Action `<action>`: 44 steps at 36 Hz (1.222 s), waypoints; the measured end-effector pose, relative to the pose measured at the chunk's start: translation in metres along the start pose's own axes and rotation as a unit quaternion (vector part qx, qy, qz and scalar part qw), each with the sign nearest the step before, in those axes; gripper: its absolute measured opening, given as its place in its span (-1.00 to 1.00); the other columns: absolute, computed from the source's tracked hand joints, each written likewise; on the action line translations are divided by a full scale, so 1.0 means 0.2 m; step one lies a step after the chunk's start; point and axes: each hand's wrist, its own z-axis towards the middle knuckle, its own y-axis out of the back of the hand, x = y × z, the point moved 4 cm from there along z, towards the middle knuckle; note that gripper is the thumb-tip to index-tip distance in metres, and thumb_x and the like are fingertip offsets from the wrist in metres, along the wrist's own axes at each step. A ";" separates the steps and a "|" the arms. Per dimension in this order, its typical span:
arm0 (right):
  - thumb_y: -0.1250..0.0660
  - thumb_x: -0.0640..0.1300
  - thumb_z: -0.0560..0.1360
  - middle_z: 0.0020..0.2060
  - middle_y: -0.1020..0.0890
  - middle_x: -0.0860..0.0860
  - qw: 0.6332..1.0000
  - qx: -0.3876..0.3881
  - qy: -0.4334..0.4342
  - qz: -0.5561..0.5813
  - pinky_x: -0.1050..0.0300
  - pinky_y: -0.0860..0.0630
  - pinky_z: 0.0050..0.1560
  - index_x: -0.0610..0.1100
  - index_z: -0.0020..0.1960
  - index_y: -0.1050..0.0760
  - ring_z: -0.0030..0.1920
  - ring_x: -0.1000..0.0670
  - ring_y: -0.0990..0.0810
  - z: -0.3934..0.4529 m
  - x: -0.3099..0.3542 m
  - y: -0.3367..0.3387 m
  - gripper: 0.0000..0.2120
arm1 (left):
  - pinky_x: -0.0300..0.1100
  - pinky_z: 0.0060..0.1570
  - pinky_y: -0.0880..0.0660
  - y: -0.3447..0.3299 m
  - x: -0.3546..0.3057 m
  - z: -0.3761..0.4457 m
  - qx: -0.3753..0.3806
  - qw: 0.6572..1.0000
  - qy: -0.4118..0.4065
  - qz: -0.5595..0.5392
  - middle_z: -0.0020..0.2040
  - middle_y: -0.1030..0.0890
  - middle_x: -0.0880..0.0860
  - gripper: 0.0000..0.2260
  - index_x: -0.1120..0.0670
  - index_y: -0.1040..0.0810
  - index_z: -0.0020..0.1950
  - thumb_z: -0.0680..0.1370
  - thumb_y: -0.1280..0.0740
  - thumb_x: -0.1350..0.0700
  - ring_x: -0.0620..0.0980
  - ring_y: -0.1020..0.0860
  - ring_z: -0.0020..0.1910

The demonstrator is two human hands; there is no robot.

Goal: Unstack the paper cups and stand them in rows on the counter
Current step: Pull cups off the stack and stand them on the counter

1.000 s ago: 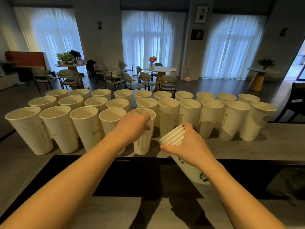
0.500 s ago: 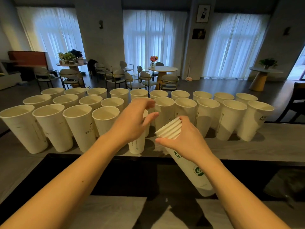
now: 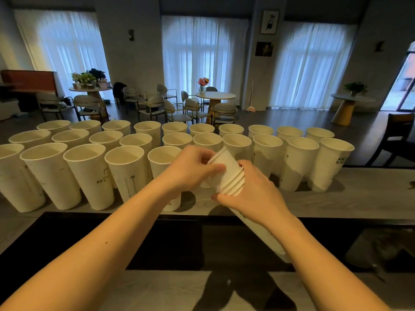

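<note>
Both hands, right [image 3: 253, 194] and left [image 3: 190, 169], grip tilted stack [image 3: 226, 176], rims up-left.

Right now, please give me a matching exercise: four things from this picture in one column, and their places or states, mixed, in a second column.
Things:
1. left hand
2. right hand
3. flower vase
4. broom

States:
A. leans beside the curtain
B. grips the cup stack from the side
C. stands on a round table
D. pinches the top cup of the stack

Pairs: 1-D, 2-B, 3-C, 4-A
</note>
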 end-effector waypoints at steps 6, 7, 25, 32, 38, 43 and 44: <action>-0.47 0.45 0.23 0.33 -0.45 0.03 0.993 0.044 -0.095 -0.063 -0.10 -0.58 0.12 0.06 0.50 -0.17 0.26 -0.07 -0.50 0.02 -0.17 0.03 0.00 | -0.21 -0.17 -0.50 0.10 -0.11 0.06 -0.169 0.939 -0.145 0.262 -0.04 -0.59 -0.03 -0.84 0.06 -0.56 0.14 0.60 -0.29 0.08 -0.05 -0.55 -0.07; -0.48 0.44 0.24 0.34 -0.45 0.02 0.992 0.045 -0.104 -0.061 -0.10 -0.58 0.13 0.05 0.50 -0.17 0.27 -0.07 -0.50 0.02 -0.18 0.03 0.00 | -0.11 -0.10 -0.53 0.07 -0.09 0.08 -0.152 0.930 -0.139 0.305 -0.01 -0.61 0.01 -0.84 0.06 -0.55 0.15 0.60 -0.28 0.10 0.01 -0.57 -0.03; -0.58 0.29 0.25 0.24 -0.42 0.04 0.987 0.085 -0.108 0.089 0.07 -0.51 0.11 0.05 0.52 -0.07 0.18 -0.01 -0.46 0.05 -0.14 0.01 0.05 | -0.06 0.22 -0.43 -0.08 0.14 0.22 -0.112 0.907 -0.136 0.382 0.34 -0.49 0.07 -0.46 0.05 -0.29 0.46 0.53 -0.38 0.00 0.07 -0.46 0.29; -0.63 0.27 0.19 0.15 -0.57 0.11 0.984 0.035 -0.084 0.155 0.21 -0.51 -0.03 -0.01 0.43 -0.22 0.09 0.10 -0.57 0.07 -0.16 0.05 -0.02 | -0.27 0.09 -0.39 -0.21 -0.07 0.09 -0.018 0.986 -0.111 0.126 0.17 -0.51 -0.10 -0.63 0.01 -0.35 0.41 0.63 -0.19 -0.06 -0.17 -0.46 0.14; -0.52 0.35 0.20 -0.03 -0.62 0.21 0.989 -0.009 -0.014 0.148 0.06 -0.59 0.00 0.17 0.06 -0.41 -0.01 0.19 -0.58 0.05 -0.15 0.07 -0.44 | -0.33 -0.32 -0.41 -0.31 -0.04 0.12 0.106 0.993 -0.017 0.048 -0.27 -0.60 -0.02 -0.73 0.08 -0.62 -0.09 0.65 -0.18 0.03 -0.21 -0.50 -0.37; -0.48 0.40 0.23 0.21 -0.57 0.21 0.991 0.012 -0.009 0.135 -0.09 -0.57 0.18 0.21 0.42 -0.27 0.21 0.09 -0.55 0.04 -0.16 0.06 -0.15 | -0.35 -0.31 -0.45 -0.33 -0.04 0.10 0.082 0.996 0.000 0.031 -0.21 -0.68 0.03 -0.81 0.07 -0.67 -0.03 0.61 -0.28 0.06 -0.21 -0.57 -0.31; -0.49 0.38 0.24 0.19 -0.56 0.22 0.992 0.005 -0.002 0.127 -0.07 -0.59 0.14 0.23 0.40 -0.27 0.18 0.11 -0.56 0.03 -0.16 0.07 -0.19 | -0.37 -0.32 -0.46 -0.33 -0.05 0.10 0.076 0.997 0.001 0.022 -0.22 -0.68 -0.02 -0.85 0.04 -0.68 -0.01 0.59 -0.32 0.07 -0.25 -0.58 -0.32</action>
